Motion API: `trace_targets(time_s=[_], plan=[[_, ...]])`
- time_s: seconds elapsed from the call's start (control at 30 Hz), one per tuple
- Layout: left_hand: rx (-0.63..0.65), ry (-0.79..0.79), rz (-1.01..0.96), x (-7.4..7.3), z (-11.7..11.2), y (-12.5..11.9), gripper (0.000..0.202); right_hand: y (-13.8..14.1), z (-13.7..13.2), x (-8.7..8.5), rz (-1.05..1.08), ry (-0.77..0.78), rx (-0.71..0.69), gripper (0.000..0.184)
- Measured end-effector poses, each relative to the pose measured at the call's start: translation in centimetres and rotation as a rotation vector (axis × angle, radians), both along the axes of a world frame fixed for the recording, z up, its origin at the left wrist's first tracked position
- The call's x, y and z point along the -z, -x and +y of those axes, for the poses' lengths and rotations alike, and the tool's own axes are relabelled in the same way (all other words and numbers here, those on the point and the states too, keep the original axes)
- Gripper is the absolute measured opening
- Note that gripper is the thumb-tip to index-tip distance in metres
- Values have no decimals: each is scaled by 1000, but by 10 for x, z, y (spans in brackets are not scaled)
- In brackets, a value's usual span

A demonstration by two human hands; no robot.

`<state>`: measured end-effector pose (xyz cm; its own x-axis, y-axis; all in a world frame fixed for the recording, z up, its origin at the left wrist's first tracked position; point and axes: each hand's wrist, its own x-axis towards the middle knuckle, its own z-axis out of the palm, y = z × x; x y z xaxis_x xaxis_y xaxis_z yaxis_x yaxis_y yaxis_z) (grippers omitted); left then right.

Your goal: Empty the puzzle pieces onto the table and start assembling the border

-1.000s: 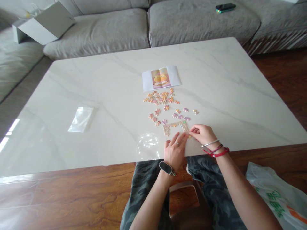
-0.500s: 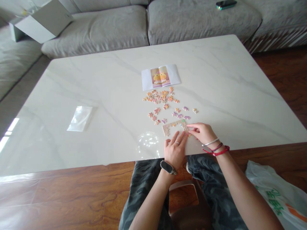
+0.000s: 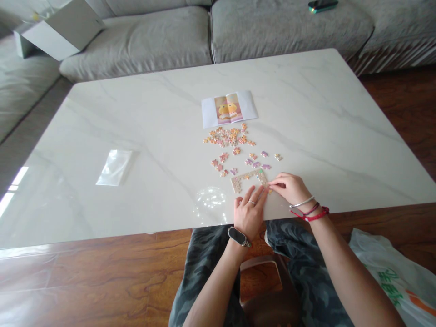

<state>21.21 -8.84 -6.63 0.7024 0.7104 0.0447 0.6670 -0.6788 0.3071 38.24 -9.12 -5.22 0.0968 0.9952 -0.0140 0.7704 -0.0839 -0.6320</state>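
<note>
A partly joined jigsaw puzzle (image 3: 250, 175) lies near the table's front edge, its pieces forming a top row and two sides. My left hand (image 3: 250, 206) rests flat with fingers stretched out, the fingertips at the lower right part of the puzzle. At the puzzle's right side my right hand (image 3: 288, 186) is closed in a pinch on a puzzle piece, mostly hidden by the fingertips. Loose purple pieces (image 3: 256, 165) and pink pieces (image 3: 220, 167) lie just beyond the puzzle. Farther back is a pile of loose puzzle pieces (image 3: 226, 137).
Behind the pile a creased picture sheet (image 3: 247, 106) shows two yellow figures. A clear plastic bag (image 3: 114, 168) lies on the left of the marble-patterned table (image 3: 163, 136). Beyond stands a grey sofa (image 3: 153, 41). A white shopping bag (image 3: 384, 268) sits on the floor at right.
My right hand has shifted slightly along the puzzle's right side, and its fingers have drawn closer together in a pinch. My left hand stays put.
</note>
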Motion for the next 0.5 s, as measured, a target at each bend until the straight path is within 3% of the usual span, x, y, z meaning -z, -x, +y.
trace_targets(time_s=[0.5], plan=[[-22, 19, -30, -1, 1, -3, 44, 2, 4, 6, 67, 93, 130, 9]])
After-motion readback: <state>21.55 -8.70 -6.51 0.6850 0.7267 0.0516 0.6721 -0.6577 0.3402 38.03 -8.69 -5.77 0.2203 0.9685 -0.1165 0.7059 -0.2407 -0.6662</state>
